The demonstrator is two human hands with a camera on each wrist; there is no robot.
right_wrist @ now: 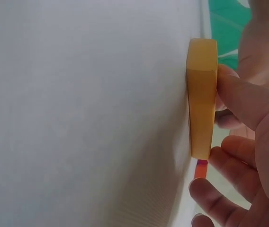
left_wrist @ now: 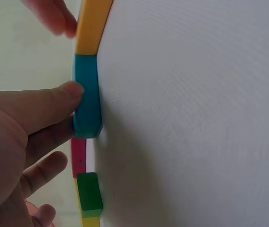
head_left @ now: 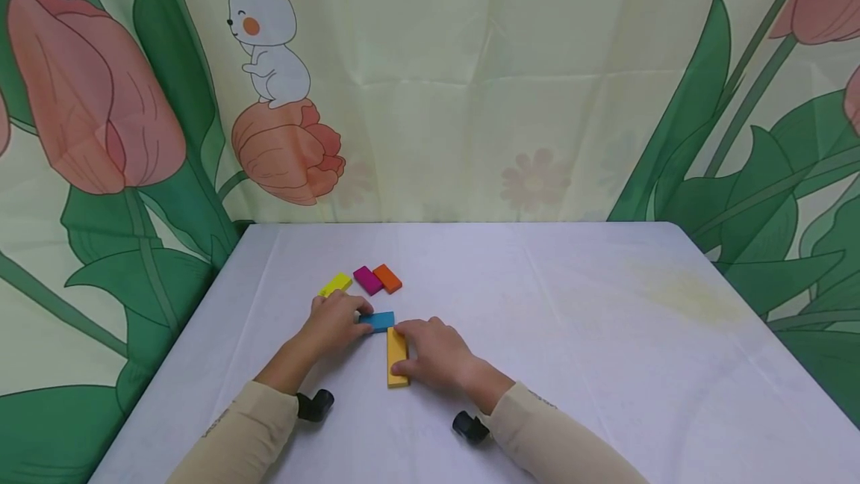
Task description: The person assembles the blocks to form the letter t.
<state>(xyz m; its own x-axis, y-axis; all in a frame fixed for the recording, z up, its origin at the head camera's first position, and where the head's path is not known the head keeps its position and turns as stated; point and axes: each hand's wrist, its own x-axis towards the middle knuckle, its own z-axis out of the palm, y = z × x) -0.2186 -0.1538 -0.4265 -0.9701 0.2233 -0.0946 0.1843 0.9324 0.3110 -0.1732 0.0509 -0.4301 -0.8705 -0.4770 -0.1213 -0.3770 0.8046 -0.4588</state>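
My left hand (head_left: pixel 334 325) pinches the left part of a blue rectangular block (head_left: pixel 383 321), which lies flat on the table. In the left wrist view its thumb presses the upper side of the blue block (left_wrist: pixel 87 99), with the index finger at the far side. With thumb and fingers, my right hand (head_left: pixel 438 353) holds an orange-yellow block (head_left: pixel 396 364) from the right. That block lies lengthwise toward me, its far end touching the blue block's right end. The right wrist view shows the thumb on the orange-yellow block (right_wrist: pixel 202 104) and a fingertip near its far end.
Beyond the hands lie a bright yellow block (head_left: pixel 337 284), a magenta block (head_left: pixel 366 280) and an orange block (head_left: pixel 388 278). A green block (left_wrist: pixel 90 195) shows only in the left wrist view, beside the yellow one. A white cloth covers the table (head_left: pixel 571 334); a printed curtain (head_left: pixel 430 81) hangs behind.
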